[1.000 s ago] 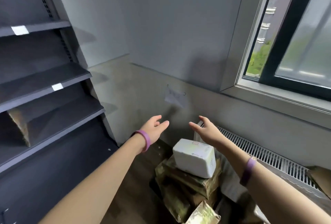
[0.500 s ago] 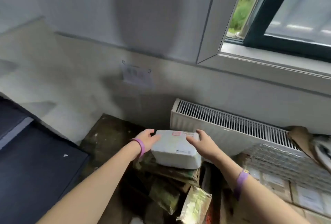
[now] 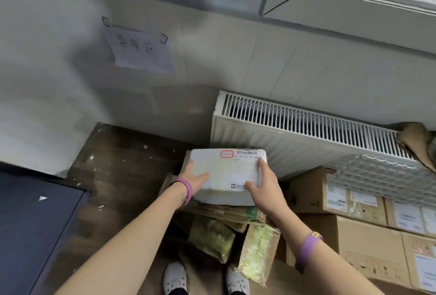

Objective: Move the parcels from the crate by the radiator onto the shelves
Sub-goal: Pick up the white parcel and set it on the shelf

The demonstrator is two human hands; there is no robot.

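— What colour is the parcel (image 3: 226,176)?
— White, faintly yellowed, with a red-outlined label (image 3: 226,154) and a black barcode (image 3: 246,152).
— And the packets (image 3: 212,240) below it?
— Glossy yellow-green.
— The wristbands?
— Both purple. The left wristband (image 3: 187,189) is plain and the right wristband (image 3: 306,250) has a yellow patch.
— The cardboard boxes (image 3: 365,247)?
— Brown, with white stickers printed in black. The clear wrap (image 3: 372,172) over them shows a honeycomb pattern.
— The radiator (image 3: 306,143)?
— White, its top striped with thin slats and dark gaps.
— The floor (image 3: 122,160)?
— Dark brown, flecked with white.
— The sign (image 3: 141,49)?
— White paper with black handwriting and black corner marks.
— The shoes (image 3: 174,278)?
— White.
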